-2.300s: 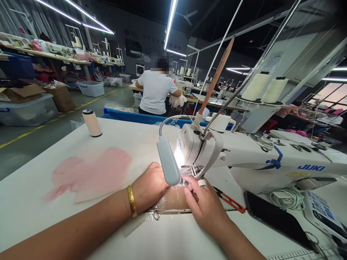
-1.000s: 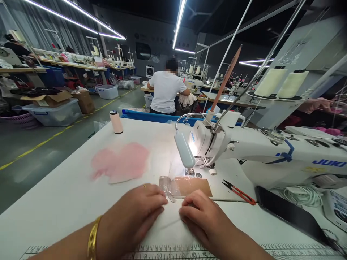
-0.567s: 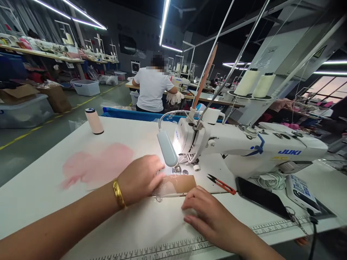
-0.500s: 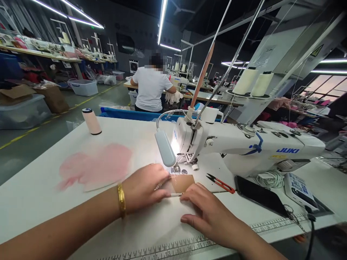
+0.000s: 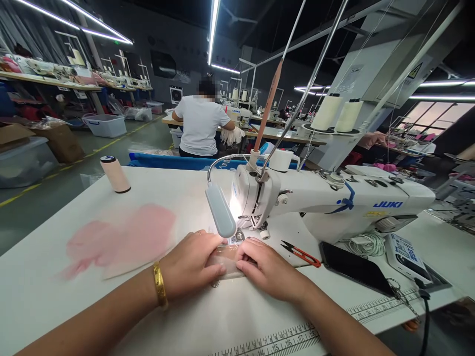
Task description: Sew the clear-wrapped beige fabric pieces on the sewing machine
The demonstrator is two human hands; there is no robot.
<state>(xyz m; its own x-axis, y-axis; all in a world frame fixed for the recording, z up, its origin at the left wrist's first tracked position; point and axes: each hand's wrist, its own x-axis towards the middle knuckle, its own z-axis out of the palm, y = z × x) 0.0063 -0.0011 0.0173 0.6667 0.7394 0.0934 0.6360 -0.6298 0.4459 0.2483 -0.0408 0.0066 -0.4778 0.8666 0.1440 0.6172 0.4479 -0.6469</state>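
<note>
A white sewing table [image 5: 37, 287] filled the foreground, with a printed measuring scale [image 5: 289, 341] running along its near edge. A tan strip [image 5: 225, 253] under clear film lay on it just in front of the needle area of a white JUKI sewing machine [image 5: 326, 195]. The left hand [image 5: 191, 262], a gold bracelet [image 5: 159, 287] at its wrist, covered the strip's left end, its thumb parted from its fingers. The right hand [image 5: 265, 269] rested at the other end with its fingers curled in and its thumb close to them. Whether either hand pinched the strip or only pressed on it could not be told.

A grey lamp [image 5: 221, 212] hung over the left hand. To the left lay sheer pink cloth [image 5: 150, 230], with a peach thread spool [image 5: 117, 175] upright beyond it. To the right were red-handled thread snips [image 5: 306, 256], a black smartphone [image 5: 354, 266] and a coiled pale cable [image 5: 367, 244].

Past the table, a person in a white shirt [image 5: 200, 126] sat facing away at another machine. The dim hall held rows of workstations, strip lights [image 5: 213, 32] overhead, a clear plastic bin [image 5: 106, 125] and a yellow line [image 5: 22, 195] on the grey floor. Two cream thread cones [image 5: 326, 112] stood before a pale pillar [image 5: 371, 64] to the right.
</note>
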